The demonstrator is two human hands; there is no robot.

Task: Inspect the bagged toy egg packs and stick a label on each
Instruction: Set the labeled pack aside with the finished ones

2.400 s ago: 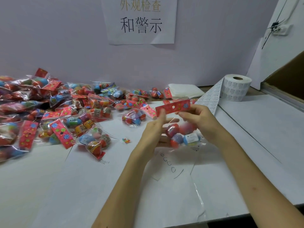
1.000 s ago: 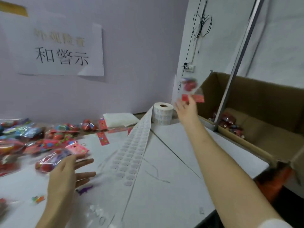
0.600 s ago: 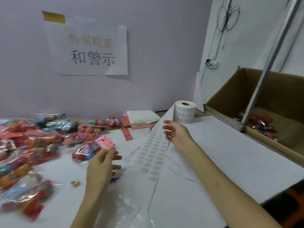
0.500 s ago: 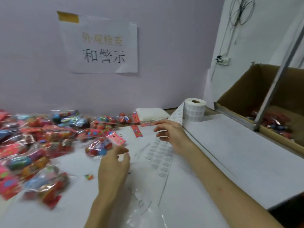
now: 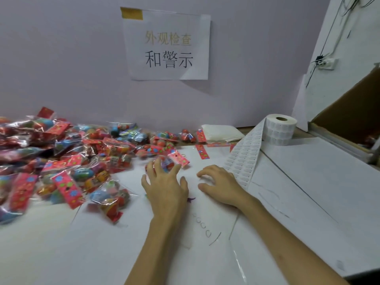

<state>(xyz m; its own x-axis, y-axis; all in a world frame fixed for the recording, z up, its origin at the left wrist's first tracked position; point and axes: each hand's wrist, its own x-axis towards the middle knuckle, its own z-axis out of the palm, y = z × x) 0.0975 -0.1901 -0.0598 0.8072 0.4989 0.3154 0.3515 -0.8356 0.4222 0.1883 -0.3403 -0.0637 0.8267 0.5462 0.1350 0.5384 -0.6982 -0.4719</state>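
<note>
White tabletop (image 5: 102, 254), left hand (image 5: 164, 188) with fingers spread over one egg pack (image 5: 177, 158), right hand (image 5: 221, 187) loosely curled and empty beside the label strip (image 5: 244, 157), heap of egg packs (image 5: 61, 161) at left, label roll (image 5: 280, 130) farther back

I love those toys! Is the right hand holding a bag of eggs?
No, the right hand lies on the table beside the label strip, no pack in it; the left hand touches a toy egg pack.
</note>
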